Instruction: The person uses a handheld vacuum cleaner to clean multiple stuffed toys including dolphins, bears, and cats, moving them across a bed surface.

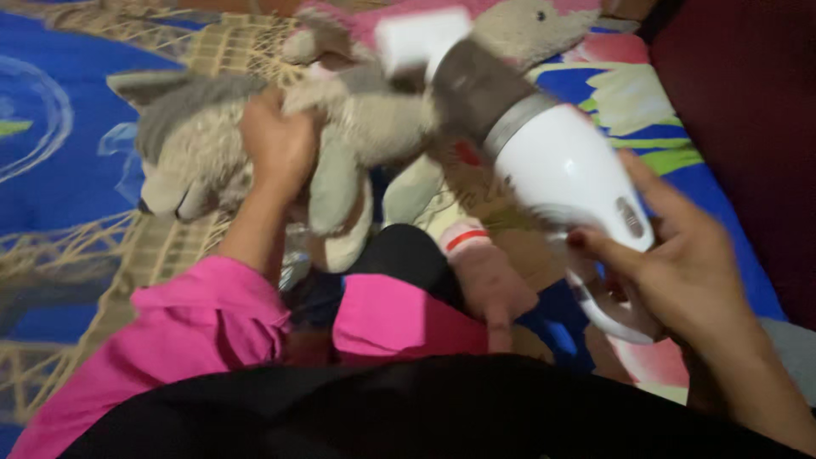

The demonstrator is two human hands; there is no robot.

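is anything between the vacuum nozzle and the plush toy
Nothing visible. The vacuum in the right hand has its white nozzle right against the plush toy, which the left hand grips.

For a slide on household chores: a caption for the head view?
Left hand holds a grey plush toy while right hand runs a white handheld vacuum over it.

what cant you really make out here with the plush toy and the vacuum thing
- Head view: the nozzle tip of the white handheld vacuum with grey collar is motion-blurred.
- The grey and beige plush animal has its middle covered by the left hand.
- The vacuum's handle is partly hidden by the right hand.
- The pink and beige plush toy is cut off by the top edge.
- The blue patterned bedsheet runs past the left edge.
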